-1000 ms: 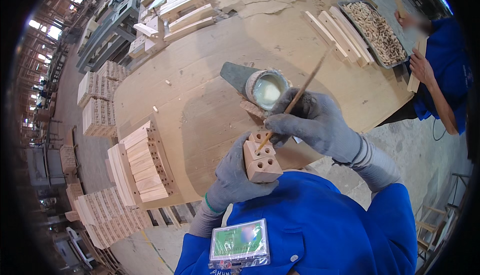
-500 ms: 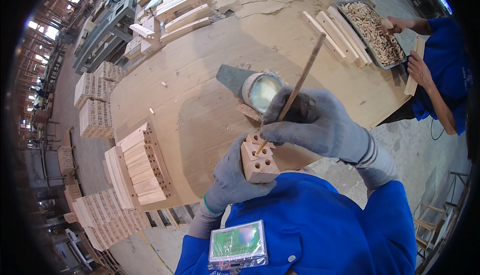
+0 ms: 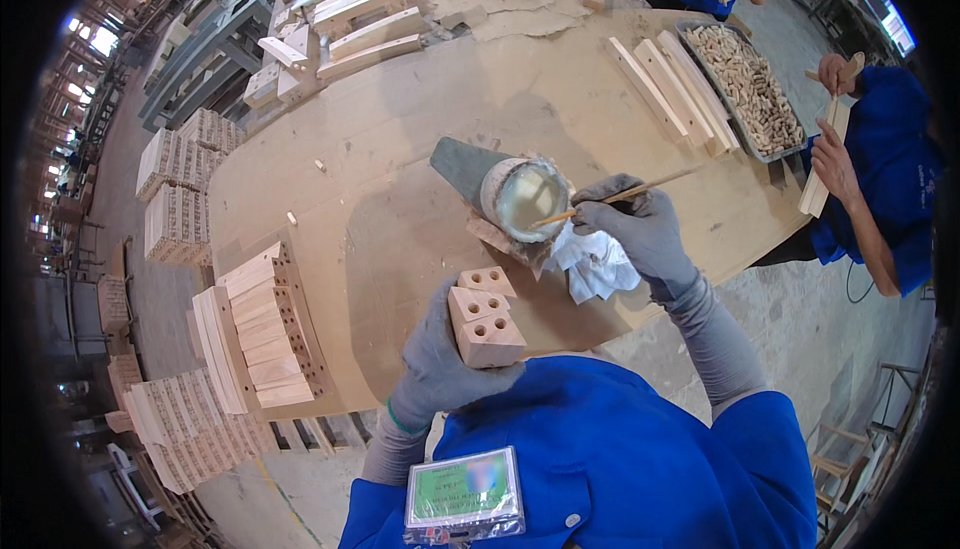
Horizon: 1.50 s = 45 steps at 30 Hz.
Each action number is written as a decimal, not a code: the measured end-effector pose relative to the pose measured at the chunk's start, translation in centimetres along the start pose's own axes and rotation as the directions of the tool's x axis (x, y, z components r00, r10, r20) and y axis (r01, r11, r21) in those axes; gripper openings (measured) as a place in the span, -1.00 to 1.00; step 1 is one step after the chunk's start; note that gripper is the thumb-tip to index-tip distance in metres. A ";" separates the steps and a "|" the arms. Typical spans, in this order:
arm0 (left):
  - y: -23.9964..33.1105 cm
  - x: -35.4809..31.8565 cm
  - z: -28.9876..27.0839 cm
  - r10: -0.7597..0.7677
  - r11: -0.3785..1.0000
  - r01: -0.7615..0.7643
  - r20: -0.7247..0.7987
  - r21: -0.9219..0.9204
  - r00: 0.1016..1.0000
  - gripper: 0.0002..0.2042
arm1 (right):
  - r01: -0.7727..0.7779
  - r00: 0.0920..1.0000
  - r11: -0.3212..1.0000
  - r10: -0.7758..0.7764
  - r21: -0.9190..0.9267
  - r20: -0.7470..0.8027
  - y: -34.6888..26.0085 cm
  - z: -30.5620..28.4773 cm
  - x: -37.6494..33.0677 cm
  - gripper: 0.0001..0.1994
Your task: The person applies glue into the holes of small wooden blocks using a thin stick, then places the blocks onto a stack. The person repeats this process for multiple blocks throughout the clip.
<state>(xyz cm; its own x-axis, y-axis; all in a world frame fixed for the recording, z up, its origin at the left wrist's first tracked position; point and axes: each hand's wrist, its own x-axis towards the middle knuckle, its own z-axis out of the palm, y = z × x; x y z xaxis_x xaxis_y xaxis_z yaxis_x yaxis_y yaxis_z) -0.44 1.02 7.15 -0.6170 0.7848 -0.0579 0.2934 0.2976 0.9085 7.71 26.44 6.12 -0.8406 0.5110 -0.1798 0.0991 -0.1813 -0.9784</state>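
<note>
My gloved left hand (image 3: 425,359) is closed around several wooden pieces (image 3: 484,319), held with their drilled ends facing up, two holes in each end. In my gloved right hand (image 3: 640,229) is a thin wooden stick (image 3: 655,182), pinched between the fingers. Its lower tip reaches into a round container of whitish liquid (image 3: 530,199), whose rim is crusted. The container lies tilted on the table, beside a dark grey-green flat piece (image 3: 465,164). A crumpled white cloth (image 3: 597,264) sits under my right hand, next to the container.
A tray of wooden dowels (image 3: 745,84) and some wooden bars (image 3: 660,89) lie at the far right. A co-worker's hand (image 3: 835,164) holds a bar there. Drilled wooden pieces (image 3: 268,334) are lined up on the table (image 3: 390,219) at left, near stacked bundles (image 3: 195,424).
My right hand has moved the stick from a hole in the wooden pieces up to the container, swinging it flatter. The white cloth has come into sight. My left hand keeps its hold.
</note>
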 end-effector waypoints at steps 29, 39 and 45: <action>0.7 0.7 0.5 -0.003 0.999 0.001 0.049 0.035 0.999 -0.09 | -0.027 0.948 0.999 0.039 -0.042 0.315 -8.6 3.9 -4.3 -0.80; 0.7 0.3 0.4 -0.029 1.000 0.029 0.051 -0.005 0.998 -0.08 | 0.037 0.915 0.997 -0.006 -0.069 0.404 -8.5 4.9 -3.9 -0.79; 0.6 0.3 0.2 -0.011 1.000 0.011 0.036 -0.004 0.999 -0.08 | 0.023 0.923 0.996 0.012 -0.085 0.385 -9.1 5.0 -3.5 -0.83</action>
<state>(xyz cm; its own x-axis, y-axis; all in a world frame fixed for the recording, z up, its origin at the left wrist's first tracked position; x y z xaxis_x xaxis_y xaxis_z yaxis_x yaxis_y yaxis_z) -0.28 1.51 7.61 -0.5934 0.8006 -0.0826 0.2835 0.3039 0.9096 7.13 22.08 16.16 -0.9795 0.1463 -0.1383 0.1249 -0.0973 -0.9874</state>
